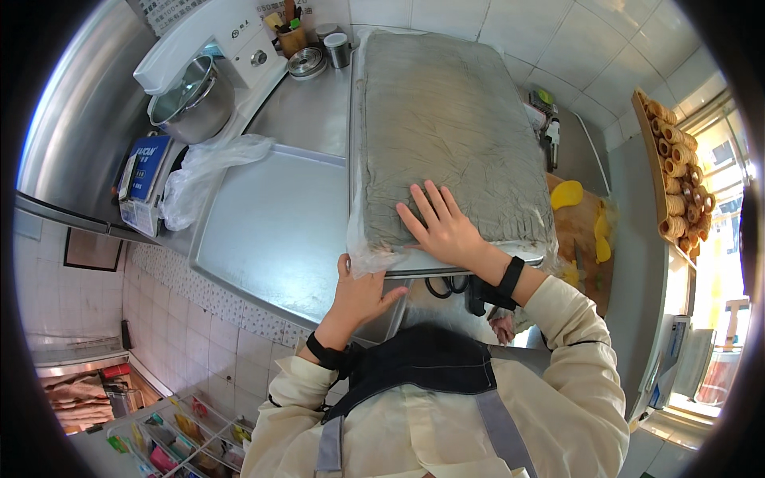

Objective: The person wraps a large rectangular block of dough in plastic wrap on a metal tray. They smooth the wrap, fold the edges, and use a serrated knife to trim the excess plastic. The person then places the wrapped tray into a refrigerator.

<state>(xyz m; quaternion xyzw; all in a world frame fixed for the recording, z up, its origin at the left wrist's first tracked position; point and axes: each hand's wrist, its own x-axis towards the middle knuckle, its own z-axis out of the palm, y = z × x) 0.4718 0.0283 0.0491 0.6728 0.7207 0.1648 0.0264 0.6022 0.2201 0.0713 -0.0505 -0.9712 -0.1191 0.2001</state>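
Observation:
A large greyish-brown slab under wrinkled clear plastic film lies on a metal tray before me. My right hand rests flat on the slab's near part, fingers spread, holding nothing. At the tray's near left corner is my left hand, its fingertips against the edge and the loose film, thumb apart. How firmly it touches the tray, I cannot tell. To the left lies a shallow silver baking tray with crumpled plastic film over its far left corner.
A stand mixer's steel bowl, metal ring cutters and a lidded tin stand at the back left. On the right are a wooden board with yellow pieces, and a kitchen torch. Black-handled scissors lie below the tray's near edge.

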